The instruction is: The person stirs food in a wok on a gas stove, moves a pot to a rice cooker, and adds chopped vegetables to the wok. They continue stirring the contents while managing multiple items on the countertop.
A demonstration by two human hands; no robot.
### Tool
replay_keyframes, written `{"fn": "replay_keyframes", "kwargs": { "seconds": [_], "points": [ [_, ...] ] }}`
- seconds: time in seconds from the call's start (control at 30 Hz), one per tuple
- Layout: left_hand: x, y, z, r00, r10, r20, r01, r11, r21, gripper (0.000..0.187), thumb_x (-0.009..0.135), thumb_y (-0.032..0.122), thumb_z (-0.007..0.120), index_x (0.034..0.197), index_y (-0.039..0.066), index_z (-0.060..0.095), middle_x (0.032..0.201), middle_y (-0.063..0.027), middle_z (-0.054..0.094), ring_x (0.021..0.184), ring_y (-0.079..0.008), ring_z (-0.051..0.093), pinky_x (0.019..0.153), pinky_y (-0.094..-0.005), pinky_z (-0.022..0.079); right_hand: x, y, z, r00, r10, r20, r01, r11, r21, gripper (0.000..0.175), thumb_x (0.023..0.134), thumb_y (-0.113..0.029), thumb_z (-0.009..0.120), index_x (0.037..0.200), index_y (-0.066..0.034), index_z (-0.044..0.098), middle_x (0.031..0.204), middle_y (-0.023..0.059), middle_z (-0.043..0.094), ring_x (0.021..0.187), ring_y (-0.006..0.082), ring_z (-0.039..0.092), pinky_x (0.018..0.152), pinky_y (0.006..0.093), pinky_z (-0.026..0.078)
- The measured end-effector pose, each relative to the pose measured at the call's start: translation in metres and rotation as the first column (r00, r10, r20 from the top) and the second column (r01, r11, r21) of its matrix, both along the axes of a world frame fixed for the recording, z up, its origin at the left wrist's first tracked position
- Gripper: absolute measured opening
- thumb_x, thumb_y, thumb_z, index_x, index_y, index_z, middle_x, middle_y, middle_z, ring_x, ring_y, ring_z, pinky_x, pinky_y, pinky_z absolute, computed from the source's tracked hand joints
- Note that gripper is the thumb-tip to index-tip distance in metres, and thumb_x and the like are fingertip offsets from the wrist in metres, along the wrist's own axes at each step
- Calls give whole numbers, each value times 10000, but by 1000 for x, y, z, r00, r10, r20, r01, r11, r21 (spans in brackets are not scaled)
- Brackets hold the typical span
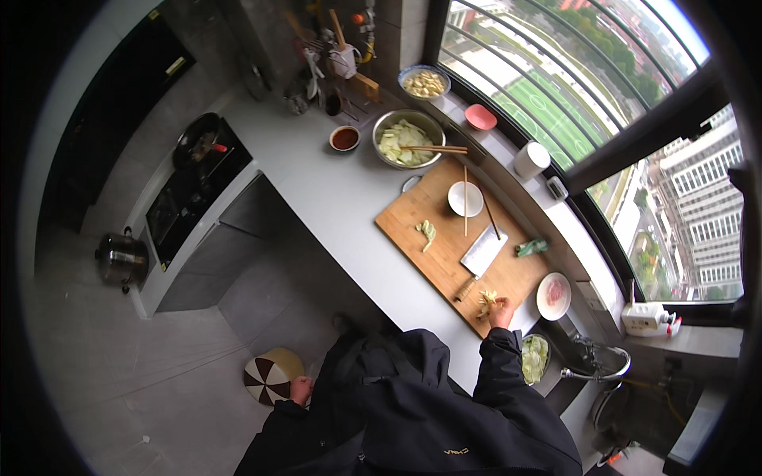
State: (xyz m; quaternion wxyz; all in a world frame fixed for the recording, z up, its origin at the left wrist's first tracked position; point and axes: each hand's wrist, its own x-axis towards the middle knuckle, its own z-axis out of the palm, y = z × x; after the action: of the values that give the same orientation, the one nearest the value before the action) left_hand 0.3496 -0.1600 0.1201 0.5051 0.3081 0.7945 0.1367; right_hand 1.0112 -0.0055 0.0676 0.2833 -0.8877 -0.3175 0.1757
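Observation:
My right hand (501,313) is at the near corner of a wooden cutting board (405,208), its fingertips gathered on some pale yellow slivers (487,296). Just beyond it lies a cleaver (483,250), its wrapped handle towards me. A small pile of pale green slices (427,233) rests on the board's left part. A white bowl (465,199) with chopsticks (465,220) by it stands farther back. My left hand (301,390) hangs low at my side, loosely curled, beside a round patterned stool (268,381); whether it holds anything is unclear.
A steel bowl of cut cabbage (405,143) and a bowl of red sauce (345,139) stand behind the board. At right are a plate of pink meat (553,296), more cabbage (534,357) and a faucet (595,375). A pan (196,143) sits on the stove at left.

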Motion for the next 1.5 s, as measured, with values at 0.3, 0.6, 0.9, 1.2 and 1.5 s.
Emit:
{"fn": "replay_keyframes", "kwargs": {
  "seconds": [0.3,0.6,0.9,1.2,1.5],
  "points": [
    [-45,79,21,994,-101,47,107,984,-140,152,931,134,558,853,17,615,695,-47,595,604,-131,578,533,-302,479,-1,-12,27,526,-271,-806,561,823,90,160,851,-9,679,971,-73,594,845,48,636,674,176,626,632,287,551],
    [-73,92,3,995,78,67,-65,982,-177,170,977,176,563,1011,9,575,763,-81,613,639,-177,637,574,-314,546,-2,10,25,250,-147,-957,716,693,81,233,881,-10,660,1097,-42,579,988,90,653,882,207,625,751,269,525],
    [-80,49,-5,983,126,131,-108,985,-138,296,982,152,515,702,62,479,598,-97,432,492,-180,361,531,-449,291,-85,135,129,211,141,-967,411,885,219,162,899,-46,670,1036,-58,583,949,73,666,775,138,634,663,201,534],
    [-128,36,-65,745,-589,-314,597,798,-81,224,968,170,500,890,103,699,753,-171,642,681,-287,623,646,-454,480,-368,362,200,-144,246,-959,-102,960,262,76,914,-14,629,983,-26,602,977,110,644,872,188,613,702,237,505],
    [-238,76,-83,688,-471,-552,624,773,119,157,933,174,557,935,60,665,711,-112,648,607,-236,624,565,-420,493,-738,600,209,-195,657,-728,-590,514,622,73,914,2,613,987,3,618,1006,104,628,896,185,615,742,256,520]
  ]
}}
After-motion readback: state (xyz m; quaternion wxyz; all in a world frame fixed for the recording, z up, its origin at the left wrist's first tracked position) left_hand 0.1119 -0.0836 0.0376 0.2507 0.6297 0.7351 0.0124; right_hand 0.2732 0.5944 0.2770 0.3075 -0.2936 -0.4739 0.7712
